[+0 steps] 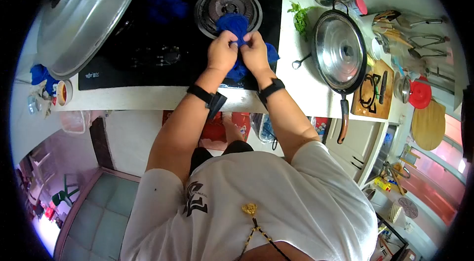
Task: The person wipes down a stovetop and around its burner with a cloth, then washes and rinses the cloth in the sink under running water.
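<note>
Both my hands grip a bunched blue cloth (pixel 232 23) over the black glass cooktop (pixel 133 29). My left hand (pixel 223 54) pinches it from the left and my right hand (pixel 255 54) from the right, thumbs almost touching. The cloth's upper part covers the near edge of the round burner (pixel 228 2). Loose folds of it hang below my hands and stick out to the right of my right hand. Parts of the cloth are hidden behind my fingers.
A lidded frying pan (pixel 340 51) stands on the right counter, its handle over the front edge. Near it lie green leaves (pixel 299 18), a spoon (pixel 299 62) and a cutting board (pixel 390 83) with a knife. A large metal lid (pixel 91 19) rises at the left.
</note>
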{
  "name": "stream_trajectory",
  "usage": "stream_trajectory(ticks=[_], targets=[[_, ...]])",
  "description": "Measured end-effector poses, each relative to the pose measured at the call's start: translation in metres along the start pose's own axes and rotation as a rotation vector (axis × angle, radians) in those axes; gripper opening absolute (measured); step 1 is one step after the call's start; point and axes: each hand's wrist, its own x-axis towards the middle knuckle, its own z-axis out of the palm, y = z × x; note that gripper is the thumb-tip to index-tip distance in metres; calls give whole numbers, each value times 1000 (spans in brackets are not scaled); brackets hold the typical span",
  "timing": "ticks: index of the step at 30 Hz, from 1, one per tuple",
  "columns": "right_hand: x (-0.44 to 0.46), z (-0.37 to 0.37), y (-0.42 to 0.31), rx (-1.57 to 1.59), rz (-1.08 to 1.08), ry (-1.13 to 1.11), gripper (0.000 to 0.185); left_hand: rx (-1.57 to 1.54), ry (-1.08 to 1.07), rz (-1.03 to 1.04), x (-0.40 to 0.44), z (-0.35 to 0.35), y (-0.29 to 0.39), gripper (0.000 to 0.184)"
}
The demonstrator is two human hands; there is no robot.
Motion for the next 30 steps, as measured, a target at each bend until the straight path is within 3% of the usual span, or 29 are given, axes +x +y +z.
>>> stream_trajectory(ticks=[1,3,7,11,13,15,19,21,23,24,26,30], targets=[[-8,-6,-6,4,-2,3,23,-32,-34,-2,-9,1,-1,15],[-33,-25,-16,193,322,-177,21,-126,-47,23,-35,0,-2,14],[-69,-47,-19,274,203,-140,25,-111,-83,44,-76,-17,37,15],[-75,-53,-7,215,103,-106,28,-164,-88,62,-80,-18,33,15],[-73,-62,-23,171,185,-118,26,-151,-79,65,-76,-32,39,14],[-63,-65,-19,166,98,-57,24,-213,-31,-48,-70,-42,40,13],[-28,-58,-17,69,25,-4,25,-195,201,-35,-39,-46,20,12],[-6,-48,-26,-76,-111,95,26,-172,304,-58,-23,-43,14,15],[14,-35,-23,-84,40,37,32,-188,322,-42,-9,-37,7,23],[18,-30,-21,-86,41,34,32,56,255,-14,-7,-37,8,28],[21,-21,-19,-481,-388,64,33,410,98,71,-6,-43,26,38],[18,-21,-20,-637,-357,-45,29,507,49,238,-2,-43,21,37]])
